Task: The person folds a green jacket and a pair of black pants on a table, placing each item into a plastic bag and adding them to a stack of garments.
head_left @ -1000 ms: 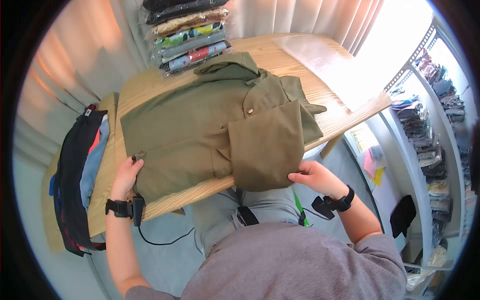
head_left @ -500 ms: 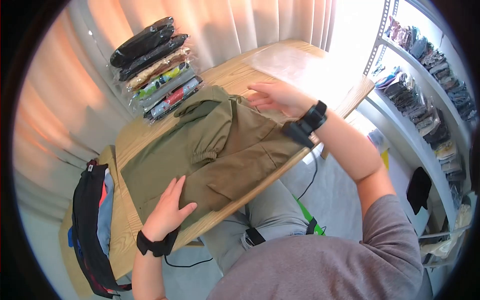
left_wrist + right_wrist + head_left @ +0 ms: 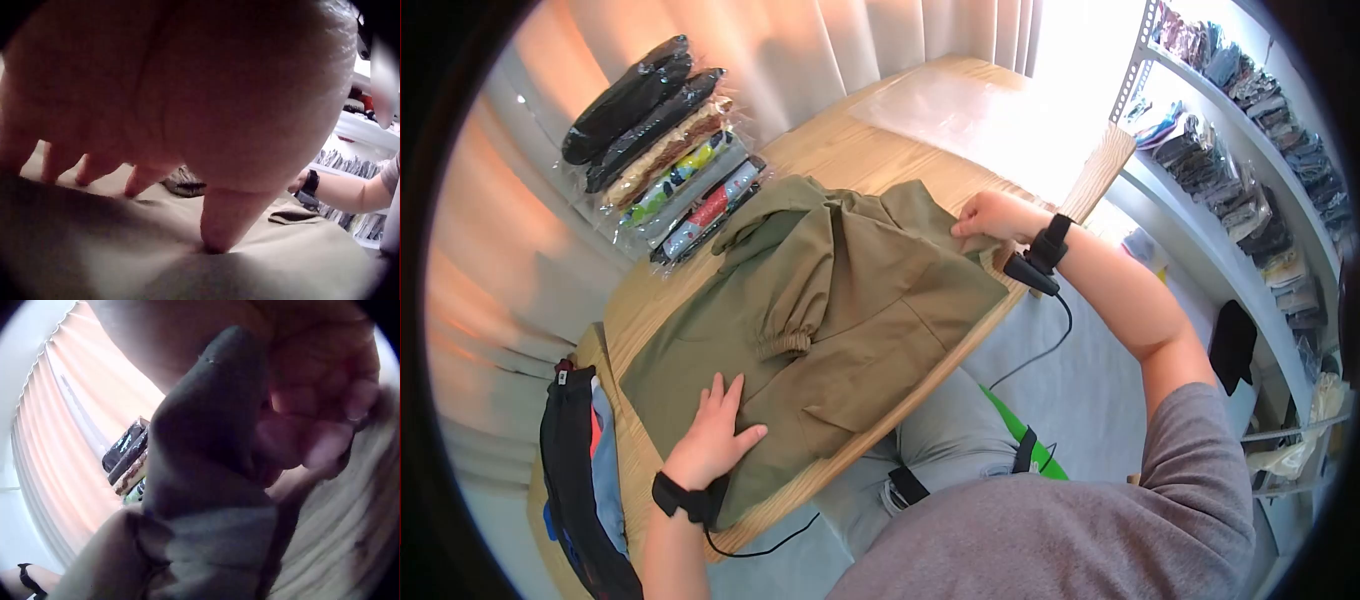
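An olive-green jacket (image 3: 880,300) lies spread on the wooden table, one sleeve folded over its front with the gathered cuff (image 3: 788,338) near the middle. My left hand (image 3: 706,443) presses on the lower left part of the jacket, fingers spread. In the left wrist view those fingertips (image 3: 217,245) dent the cloth. At the jacket's right end my right hand (image 3: 997,217) pinches a piece of its edge. The right wrist view has a raised fold of the cloth (image 3: 206,481) beside the curled fingers and thumb.
Plastic-wrapped folded garments (image 3: 665,165) are stacked at the table's back left. A clear plastic sheet (image 3: 920,105) lies at the far end. Dark and blue clothes (image 3: 570,450) drape over a lower surface on the left. Shelves of packed garments (image 3: 1230,180) line the right.
The right hand has let go of the sleeve, which is now folded over the jacket's front, and has moved to the right end, taking its edge. The left hand has gone from gripping the hem to lying spread.
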`<state>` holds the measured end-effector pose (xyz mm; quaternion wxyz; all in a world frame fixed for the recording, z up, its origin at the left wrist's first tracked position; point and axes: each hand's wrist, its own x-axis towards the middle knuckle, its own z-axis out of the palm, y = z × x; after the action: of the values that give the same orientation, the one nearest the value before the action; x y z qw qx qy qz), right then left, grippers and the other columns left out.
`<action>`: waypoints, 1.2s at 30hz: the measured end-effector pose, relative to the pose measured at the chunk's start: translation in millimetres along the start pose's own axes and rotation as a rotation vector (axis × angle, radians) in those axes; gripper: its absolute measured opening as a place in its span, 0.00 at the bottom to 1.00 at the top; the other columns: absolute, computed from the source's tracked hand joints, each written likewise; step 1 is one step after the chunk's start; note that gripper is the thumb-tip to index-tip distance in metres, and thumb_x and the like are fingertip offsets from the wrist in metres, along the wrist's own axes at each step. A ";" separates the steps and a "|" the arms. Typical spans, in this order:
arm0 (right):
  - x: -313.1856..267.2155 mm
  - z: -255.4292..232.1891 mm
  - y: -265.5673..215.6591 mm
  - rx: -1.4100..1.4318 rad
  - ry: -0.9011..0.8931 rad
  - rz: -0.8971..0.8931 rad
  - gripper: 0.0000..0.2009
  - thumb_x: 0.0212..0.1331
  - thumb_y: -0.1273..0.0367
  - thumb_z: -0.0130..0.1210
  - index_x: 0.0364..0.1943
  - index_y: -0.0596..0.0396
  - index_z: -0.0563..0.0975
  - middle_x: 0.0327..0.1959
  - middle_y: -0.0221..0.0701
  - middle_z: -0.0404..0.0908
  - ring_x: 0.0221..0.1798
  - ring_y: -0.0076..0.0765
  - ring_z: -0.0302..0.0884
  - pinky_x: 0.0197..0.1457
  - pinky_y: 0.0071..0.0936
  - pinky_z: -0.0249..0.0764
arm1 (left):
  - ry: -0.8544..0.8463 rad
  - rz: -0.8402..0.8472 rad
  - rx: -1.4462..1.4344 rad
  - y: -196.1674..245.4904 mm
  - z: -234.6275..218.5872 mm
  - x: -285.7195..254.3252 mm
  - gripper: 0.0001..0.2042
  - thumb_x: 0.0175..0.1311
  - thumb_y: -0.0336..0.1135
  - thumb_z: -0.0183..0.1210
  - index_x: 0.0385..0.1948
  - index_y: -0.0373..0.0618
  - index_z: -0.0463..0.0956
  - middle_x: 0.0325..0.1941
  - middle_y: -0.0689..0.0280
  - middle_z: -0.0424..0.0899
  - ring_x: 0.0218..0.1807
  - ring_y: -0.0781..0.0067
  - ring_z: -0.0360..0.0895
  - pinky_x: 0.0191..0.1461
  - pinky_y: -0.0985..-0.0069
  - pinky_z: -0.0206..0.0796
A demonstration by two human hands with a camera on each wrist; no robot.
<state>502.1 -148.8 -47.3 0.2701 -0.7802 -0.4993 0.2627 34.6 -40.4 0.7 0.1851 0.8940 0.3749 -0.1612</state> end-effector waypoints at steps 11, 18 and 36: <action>-28.7 -6.8 -5.1 0.001 0.312 -0.293 0.09 0.56 0.66 0.55 0.35 0.57 0.78 0.24 0.30 0.77 0.26 0.26 0.73 0.34 0.27 0.73 | 0.079 -0.008 -0.133 -16.2 -8.8 -4.0 0.33 0.64 0.44 0.53 0.67 0.40 0.50 0.69 0.42 0.51 0.70 0.40 0.50 0.70 0.58 0.49; -65.0 7.8 -7.4 -0.089 0.015 -0.505 0.16 0.55 0.77 0.51 0.50 0.53 0.74 0.45 0.33 0.75 0.52 0.37 0.68 0.58 0.30 0.64 | 0.276 0.088 -0.575 30.1 -51.2 58.1 0.31 0.60 0.43 0.59 0.61 0.36 0.59 0.59 0.51 0.70 0.61 0.61 0.68 0.62 0.70 0.61; -51.7 3.1 19.4 0.157 -0.200 -0.471 0.16 0.62 0.74 0.42 0.52 0.55 0.75 0.59 0.30 0.71 0.61 0.33 0.62 0.67 0.28 0.57 | 0.719 0.222 -1.434 -49.7 -95.0 48.2 0.26 0.58 0.26 0.47 0.62 0.41 0.59 0.55 0.55 0.72 0.55 0.61 0.73 0.58 0.65 0.67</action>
<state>493.6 -202.8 -55.6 0.3328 -0.5893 -0.6695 0.3063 44.7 64.3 53.3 0.5964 0.5871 0.3325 0.4348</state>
